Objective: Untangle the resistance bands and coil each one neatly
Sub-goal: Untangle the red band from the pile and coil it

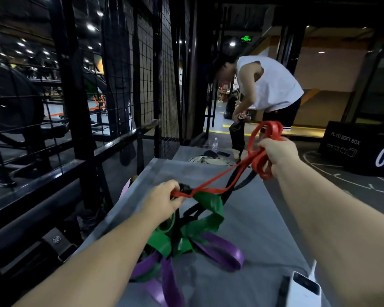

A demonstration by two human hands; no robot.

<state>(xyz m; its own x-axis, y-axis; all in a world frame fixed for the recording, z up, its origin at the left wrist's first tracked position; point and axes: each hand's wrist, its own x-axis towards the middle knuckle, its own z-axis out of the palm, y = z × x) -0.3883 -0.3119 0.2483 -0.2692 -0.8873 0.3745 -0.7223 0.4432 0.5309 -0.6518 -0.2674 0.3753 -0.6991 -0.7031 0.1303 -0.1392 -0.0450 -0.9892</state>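
1. Head view, hands: the left hand (164, 199) is clenched low over the tangle, round one end of the red band (211, 182) and a black piece. The right hand (275, 155) is raised farther out and grips several red loops gathered into a coil.
2. Head view, bands: one red strand is drawn taut between the hands. It passes over the green band (208, 204) and just beside the black band (233, 180). Green, purple (220, 251) and black bands lie knotted together on the grey mat (264, 229), under the left forearm.
3. Head view, step: the red band is judged to be half freed and half coiled.
   - Tension should be eased before pulling, since a tight strand may lock the knot at the left hand.
   - The black piece should be let go, so that red alone is drawn out.
   - Each new loop should be laid flat and matched to those held in the right hand, without twist.
4. Head view, writing: "PLYO SOFT BOX" and a large "04" are read on the black box (353, 151) at the right. A green lit sign (246, 38) is seen overhead, but its marks are too small to read. Nothing legible is found on the white power bank (304, 289).
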